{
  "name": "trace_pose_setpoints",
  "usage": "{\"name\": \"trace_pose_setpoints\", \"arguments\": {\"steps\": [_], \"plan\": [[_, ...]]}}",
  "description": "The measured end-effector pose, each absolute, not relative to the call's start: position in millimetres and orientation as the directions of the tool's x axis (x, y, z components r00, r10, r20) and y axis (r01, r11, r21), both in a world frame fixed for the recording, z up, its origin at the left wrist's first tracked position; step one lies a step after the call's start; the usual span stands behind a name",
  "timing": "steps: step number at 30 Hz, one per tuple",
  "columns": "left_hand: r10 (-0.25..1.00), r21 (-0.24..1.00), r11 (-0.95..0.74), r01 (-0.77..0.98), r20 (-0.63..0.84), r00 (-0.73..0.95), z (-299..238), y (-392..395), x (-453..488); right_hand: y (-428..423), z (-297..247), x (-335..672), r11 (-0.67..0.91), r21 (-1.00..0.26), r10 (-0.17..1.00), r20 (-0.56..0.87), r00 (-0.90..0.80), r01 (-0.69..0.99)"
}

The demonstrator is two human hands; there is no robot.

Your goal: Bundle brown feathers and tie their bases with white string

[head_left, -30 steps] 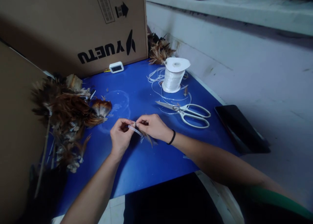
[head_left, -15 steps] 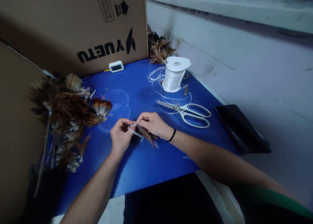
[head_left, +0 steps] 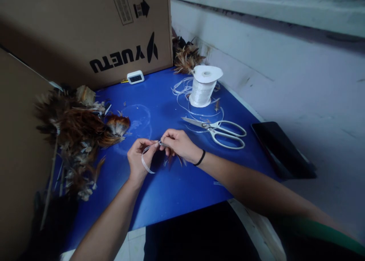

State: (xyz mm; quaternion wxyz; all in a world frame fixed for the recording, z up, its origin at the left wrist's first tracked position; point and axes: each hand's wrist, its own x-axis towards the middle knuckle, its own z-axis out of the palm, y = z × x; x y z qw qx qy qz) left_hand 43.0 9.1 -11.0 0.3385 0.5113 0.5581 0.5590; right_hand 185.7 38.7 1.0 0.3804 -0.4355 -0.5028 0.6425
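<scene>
Over the blue table (head_left: 182, 200), my left hand (head_left: 140, 158) pinches a thin white ribbon (head_left: 146, 163), which loops down below the thumb. My right hand (head_left: 181, 145), with a black band on its wrist, is closed on a small bunch of brown feathers (head_left: 179, 160); their tips stick out beneath the fingers. Both sets of fingertips meet where ribbon and feathers come together, and that spot is mostly covered. Scissors (head_left: 216, 132) with pale handles lie partly spread to the right of my right hand.
A spool of white ribbon (head_left: 203, 88) stands at the back with loose strands. Feather bundles (head_left: 82, 128) are heaped on the left, another feather bunch (head_left: 186, 57) at the back. A small white device (head_left: 135, 77) sits by the cardboard box (head_left: 85, 25). A black tablet-like slab (head_left: 281, 149) lies right.
The ribbon's free end has swung from across the feathers to a loop hanging under my left hand. My right fingers have curled further over the feathers, covering more of them.
</scene>
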Motion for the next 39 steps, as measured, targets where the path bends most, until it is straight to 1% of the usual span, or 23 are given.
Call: {"name": "trace_pose_setpoints", "arguments": {"steps": [5, 16, 18, 22, 28, 30, 34, 39], "plan": [[0.945, 0.969, -0.164, 0.186, 0.208, -0.253, -9.1, 8.6, 44.1, 39.0, -0.4, 186.2, -0.181, -0.982, 0.931, -0.154, -0.331, -0.051], [0.937, 0.962, -0.184, 0.2, 0.233, -0.259, -6.4, 6.4, 44.4, 40.9, 0.3, 186.8, -0.225, -0.972, 0.931, -0.196, -0.307, -0.061], [0.933, 0.954, -0.206, 0.217, 0.258, -0.251, -6.4, 6.3, 44.0, 41.1, 0.0, 187.0, -0.218, -0.973, 0.932, -0.184, -0.311, -0.075], [0.895, 0.912, -0.309, 0.27, 0.375, -0.241, -6.7, 5.5, 42.5, 40.8, 1.1, 187.2, -0.198, -0.977, 0.938, -0.166, -0.304, -0.078], [0.833, 0.795, -0.409, 0.447, 0.526, -0.173, -4.5, 2.6, 38.1, 41.1, -0.7, 187.5, -0.117, -0.993, 0.958, -0.108, -0.266, -0.019], [0.825, 0.785, -0.41, 0.464, 0.536, -0.178, -4.0, 2.5, 37.2, 41.9, -1.8, 187.9, -0.085, -0.996, 0.965, -0.084, -0.25, 0.004], [0.835, 0.809, -0.387, 0.441, 0.511, -0.204, -4.4, 4.4, 36.2, 43.4, -2.0, 188.9, -0.054, -0.997, 0.972, -0.063, -0.227, 0.048], [0.813, 0.782, -0.436, 0.445, 0.554, -0.177, -5.0, 6.0, 35.2, 43.5, 0.8, 189.7, -0.046, -0.996, 0.976, -0.062, -0.207, 0.083]]}}
